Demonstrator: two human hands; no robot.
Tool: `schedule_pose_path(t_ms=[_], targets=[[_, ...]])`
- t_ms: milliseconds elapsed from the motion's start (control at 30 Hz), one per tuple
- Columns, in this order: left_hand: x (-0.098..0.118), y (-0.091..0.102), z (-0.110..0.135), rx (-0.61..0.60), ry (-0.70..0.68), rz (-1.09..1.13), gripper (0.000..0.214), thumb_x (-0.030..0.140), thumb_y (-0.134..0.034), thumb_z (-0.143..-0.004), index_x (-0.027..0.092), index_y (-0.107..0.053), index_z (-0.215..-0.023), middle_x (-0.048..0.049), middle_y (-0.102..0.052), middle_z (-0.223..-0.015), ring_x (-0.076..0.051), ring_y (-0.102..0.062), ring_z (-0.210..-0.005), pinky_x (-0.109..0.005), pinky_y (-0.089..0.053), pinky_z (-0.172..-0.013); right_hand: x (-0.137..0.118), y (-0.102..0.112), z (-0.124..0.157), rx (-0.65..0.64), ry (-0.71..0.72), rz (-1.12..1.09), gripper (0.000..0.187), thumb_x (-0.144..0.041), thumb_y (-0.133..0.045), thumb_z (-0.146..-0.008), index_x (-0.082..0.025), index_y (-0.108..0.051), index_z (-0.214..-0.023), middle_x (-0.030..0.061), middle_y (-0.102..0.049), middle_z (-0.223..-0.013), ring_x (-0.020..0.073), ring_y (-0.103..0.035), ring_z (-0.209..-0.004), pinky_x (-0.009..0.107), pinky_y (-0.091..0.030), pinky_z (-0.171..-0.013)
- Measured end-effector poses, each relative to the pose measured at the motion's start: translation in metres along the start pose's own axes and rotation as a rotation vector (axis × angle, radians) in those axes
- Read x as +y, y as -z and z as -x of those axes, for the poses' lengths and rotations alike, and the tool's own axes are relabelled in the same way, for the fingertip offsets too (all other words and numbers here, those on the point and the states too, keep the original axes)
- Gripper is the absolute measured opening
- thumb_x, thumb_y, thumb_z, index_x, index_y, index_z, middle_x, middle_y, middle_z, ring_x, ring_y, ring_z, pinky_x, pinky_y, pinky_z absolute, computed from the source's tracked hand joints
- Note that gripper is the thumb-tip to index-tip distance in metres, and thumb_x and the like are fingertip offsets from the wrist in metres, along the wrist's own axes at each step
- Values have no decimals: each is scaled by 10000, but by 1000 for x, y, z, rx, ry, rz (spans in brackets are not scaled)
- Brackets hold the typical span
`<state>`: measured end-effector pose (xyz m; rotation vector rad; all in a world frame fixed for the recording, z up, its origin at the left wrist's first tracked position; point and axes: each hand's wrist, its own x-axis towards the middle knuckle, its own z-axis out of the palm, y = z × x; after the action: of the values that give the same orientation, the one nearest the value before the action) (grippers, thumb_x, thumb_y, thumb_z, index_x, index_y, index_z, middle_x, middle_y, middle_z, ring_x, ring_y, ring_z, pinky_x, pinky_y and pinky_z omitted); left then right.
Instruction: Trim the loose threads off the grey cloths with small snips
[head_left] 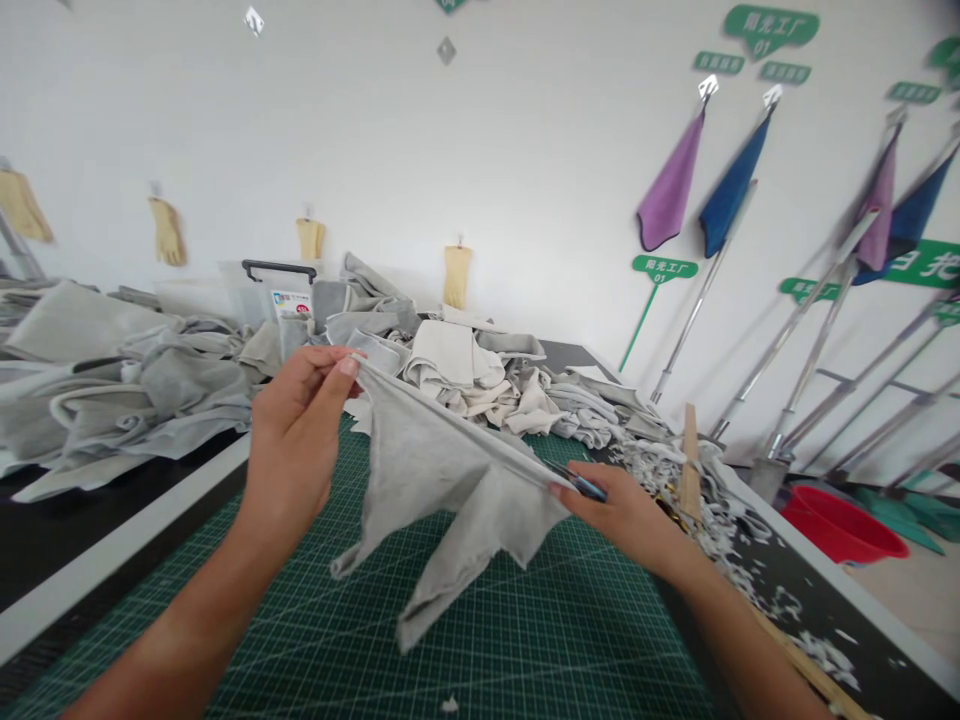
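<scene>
Log: my left grip [296, 430] is clamped on one corner of a single grey knit cloth [442, 490], and my right grip [622, 515] is clamped on its far edge with one pair of blue-handled scissors [581, 484], pulling that edge taut above the green cutting mat [525, 640]; four yellow gloves [166, 230] hang beyond the mat.
</scene>
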<state>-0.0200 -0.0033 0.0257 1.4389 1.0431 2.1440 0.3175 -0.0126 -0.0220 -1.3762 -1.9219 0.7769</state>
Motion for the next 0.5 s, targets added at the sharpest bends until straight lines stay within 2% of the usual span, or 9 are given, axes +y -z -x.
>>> schedule_pose_path(t_ms=[67,100,200,267,333,433,500], targets=[[1,-1,2,-22,18,-8,128,283,-639,-926,185,-662,-1006,-19,-653,-936,-151,-584,-880,-285,-466,-846,4,-3,-7,149,31,92,439,-530,-618,-895,-183,-480,-664,-28,-421,-609,113,-380,-589,228,-268,-511],[1,-1,2,-39,31,-7,129,288,-637,-927,186,-659,-1005,-18,-649,-931,-152,-580,-877,-286,-463,-845,5,-4,-9,210,6,63,446,-539,-618,-893,-186,-469,-663,-28,-419,-600,113,-377,-577,229,-266,-502],[0,-2,5,-114,77,13,126,300,-635,-930,190,-657,-989,-15,-648,-936,-146,-565,-865,-272,-450,-825,8,-3,-12,258,-136,-287,493,-570,-650,-869,-212,-383,-660,-71,-300,-533,81,-260,-471,225,-192,-436],[1,-4,6,-174,106,21,132,312,-629,-935,194,-661,-983,-11,-642,-923,-143,-558,-860,-265,-444,-816,8,-2,-11,161,-219,-560,565,-584,-646,-873,-228,-280,-629,-103,-181,-505,62,-152,-427,227,-130,-410],[1,-5,8,-210,120,21,142,324,-621,-941,198,-666,-986,-9,-630,-893,-145,-555,-854,-267,-445,-811,9,-1,-8,35,-300,-725,616,-599,-634,-879,-234,-219,-609,-115,-132,-491,52,-109,-414,224,-113,-400],[2,-7,9,-202,127,45,146,335,-623,-941,206,-669,-994,-7,-615,-864,-145,-556,-842,-262,-450,-790,12,-1,-5,-74,-422,-820,624,-609,-657,-859,-234,-227,-607,-120,-166,-476,43,-118,-405,213,-122,-392],[2,-9,9,-183,139,71,141,335,-632,-935,209,-667,-988,-8,-624,-888,-138,-560,-840,-251,-452,-783,12,-1,-3,-160,-423,-845,613,-575,-693,-847,-229,-242,-616,-122,-182,-478,39,-128,-402,210,-116,-391]])
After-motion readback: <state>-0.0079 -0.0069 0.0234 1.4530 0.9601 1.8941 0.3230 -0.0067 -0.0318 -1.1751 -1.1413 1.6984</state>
